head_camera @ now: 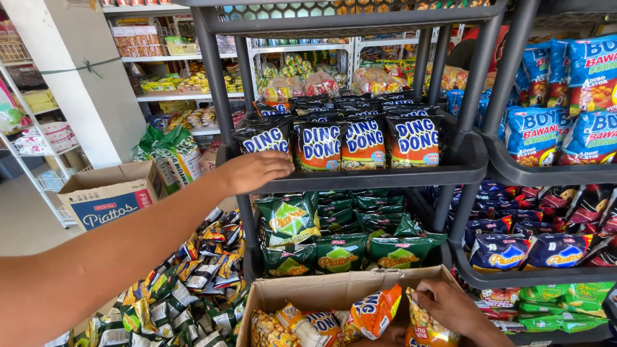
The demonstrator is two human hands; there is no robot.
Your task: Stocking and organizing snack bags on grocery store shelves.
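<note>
While the left hand (254,171) stretches flat to the shelf (360,180), fingers extended.

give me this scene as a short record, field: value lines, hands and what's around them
setting: shop aisle with dark plastic shelf racks
left hand: open, resting on a dark blue snack packet at the front of the upper shelf
right hand: holding a clear nut packet in a cardboard box
shelf below: green chip bags
lower left: pile of mixed packets
</note>
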